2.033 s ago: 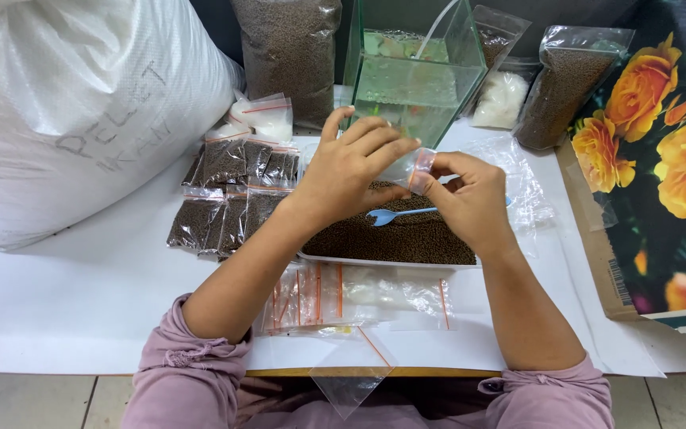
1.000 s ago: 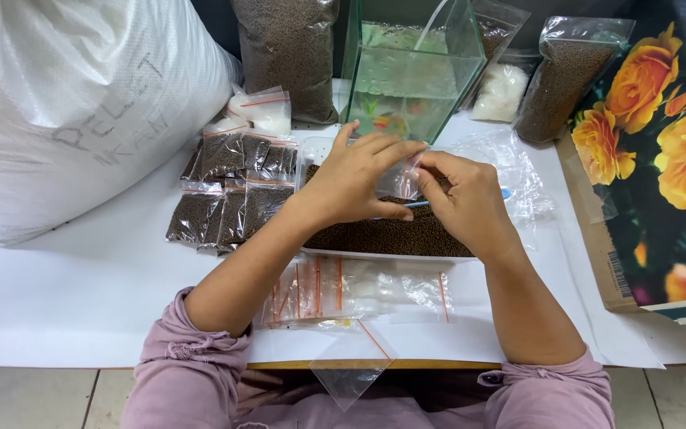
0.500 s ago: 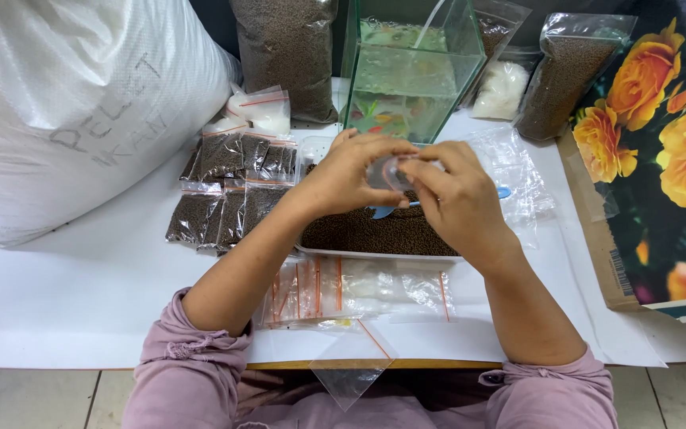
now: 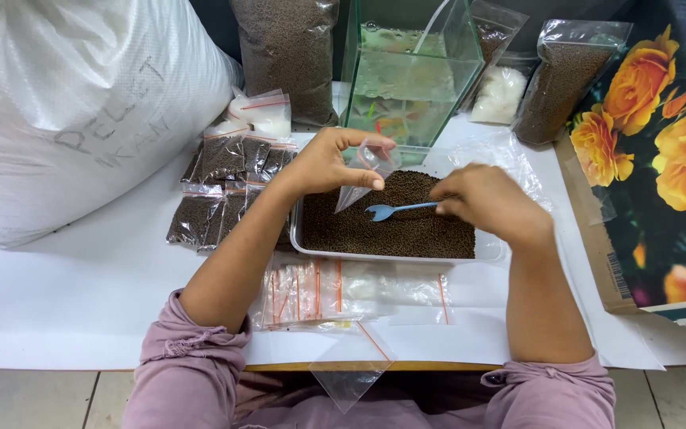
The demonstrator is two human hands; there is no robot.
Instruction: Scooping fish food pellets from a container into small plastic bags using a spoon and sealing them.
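My left hand [image 4: 329, 161] holds a small clear plastic bag [image 4: 363, 172] open above a white tray [image 4: 492, 251] full of brown pellets [image 4: 406, 230]. My right hand [image 4: 487, 199] grips the handle of a small blue spoon [image 4: 391, 210], whose tip rests on the pellets just below the bag. Both hands are over the tray, apart from each other.
Filled small pellet bags [image 4: 224, 187] lie left of the tray. Empty zip bags [image 4: 335, 290] lie in front of it. A glass tank [image 4: 410, 75] stands behind, with large pellet bags [image 4: 287, 48] and a big white sack [image 4: 73, 103] at left. A flowered box [image 4: 660, 159] is at right.
My hands have come apart. The right hand dropped to the tray with the blue spoon, while the left keeps the small bag raised and open.
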